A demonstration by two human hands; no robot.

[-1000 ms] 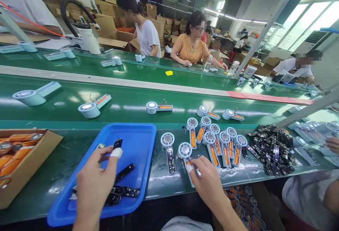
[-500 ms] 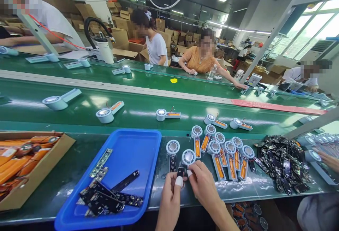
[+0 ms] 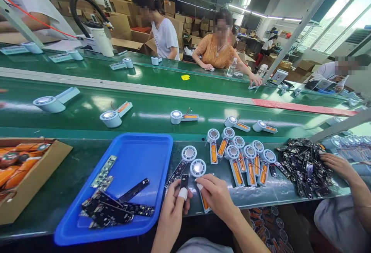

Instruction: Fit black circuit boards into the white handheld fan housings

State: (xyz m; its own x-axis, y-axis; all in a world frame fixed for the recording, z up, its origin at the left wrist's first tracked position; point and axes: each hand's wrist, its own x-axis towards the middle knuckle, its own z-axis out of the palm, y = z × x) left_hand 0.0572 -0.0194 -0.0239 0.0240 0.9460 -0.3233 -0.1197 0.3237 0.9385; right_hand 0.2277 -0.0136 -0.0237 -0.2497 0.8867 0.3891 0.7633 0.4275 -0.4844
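Observation:
In my left hand (image 3: 174,202) a narrow black circuit board (image 3: 184,182) stands upright, pinched under the white-covered thumb. My right hand (image 3: 216,195) has its fingers pinched together just right of the board; what is between them is too small to make out. Behind the fingers lies a light-blue handheld fan (image 3: 198,168), an orange battery showing in its handle below my right hand. Beside it a second fan (image 3: 188,153) rests with a black board (image 3: 177,173) along its handle. To the left, a blue tray (image 3: 165,160) holds several boards (image 3: 111,210).
Several fans with orange batteries (image 3: 237,171) lie to the right, beside a heap of black boards (image 3: 304,168) that a co-worker's hand (image 3: 339,164) touches. A cardboard box (image 3: 43,175) of orange batteries stands far left. Fans (image 3: 176,117) sit on the green conveyor (image 3: 147,110); co-workers sit beyond.
Both hands have shifted slightly, the left one leftward with its board. The second fan's handle now slants to the left. A co-worker's hand has reached onto the board heap at right.

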